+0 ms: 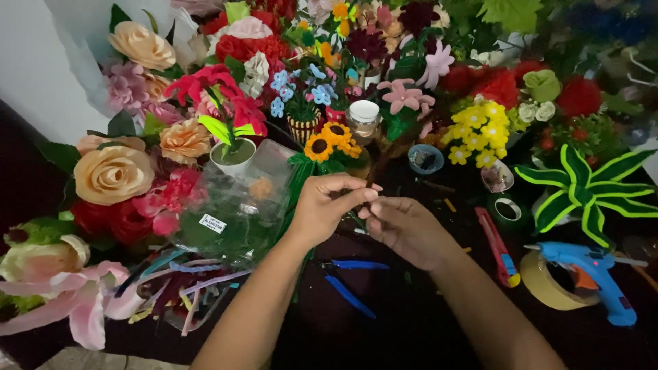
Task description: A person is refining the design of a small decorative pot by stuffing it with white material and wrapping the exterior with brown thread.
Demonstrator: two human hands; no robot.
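Brown stem being pinched between both hands, right above the blue-handled pliers (349,281).

Left hand (322,209) is closing thumb and forefinger on the thin brown stem (381,164), and the right hand (404,229) is meeting it fingertip to fingertip, curled in a pinch (what it is gripping is too small to tell). The stem is running up and slightly right, away from the pliers toward the sunflower sprig (329,142); the left hand is sitting nearer its upper length, the right hand just below.
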